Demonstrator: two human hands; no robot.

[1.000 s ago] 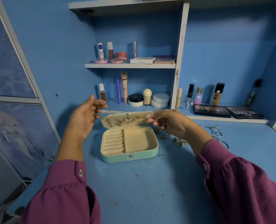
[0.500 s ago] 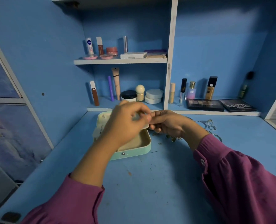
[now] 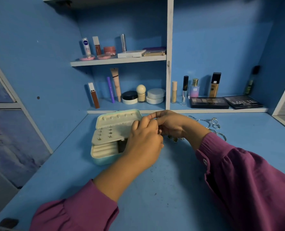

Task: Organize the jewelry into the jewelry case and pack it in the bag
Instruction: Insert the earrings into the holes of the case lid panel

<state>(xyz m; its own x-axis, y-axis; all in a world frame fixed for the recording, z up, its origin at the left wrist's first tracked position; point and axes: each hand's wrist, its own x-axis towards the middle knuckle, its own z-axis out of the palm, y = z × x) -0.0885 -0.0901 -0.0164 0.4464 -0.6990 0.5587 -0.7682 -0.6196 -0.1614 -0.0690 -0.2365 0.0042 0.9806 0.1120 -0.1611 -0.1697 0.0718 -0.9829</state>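
My purple sleeves (image 3: 248, 185) come in from the near edge over the blue desk (image 3: 155, 189). My left hand (image 3: 143, 144) reaches across the right part of the open jewelry case (image 3: 105, 152), fingers curled toward my right hand (image 3: 173, 125); the fingertips of both meet just above the case's right edge. Whether they pinch anything I cannot tell, since whatever might be between them is hidden. The mint-green case sits left of centre on the desk, its near tray showing cream ring rolls (image 3: 105, 148), with a cream flap (image 3: 108, 134) lying over the far part, stud posts poking up through it. The lid (image 3: 118, 118) stands open behind that. Just right of my hands some small jewelry pieces (image 3: 175, 139) lie on the desk, and farther right a cluster of silver hoops (image 3: 215, 124). Against the far wall the shelves (image 3: 118, 61) hold makeup bottles and jars, and two dark palettes (image 3: 226, 102) lie flat at far right.
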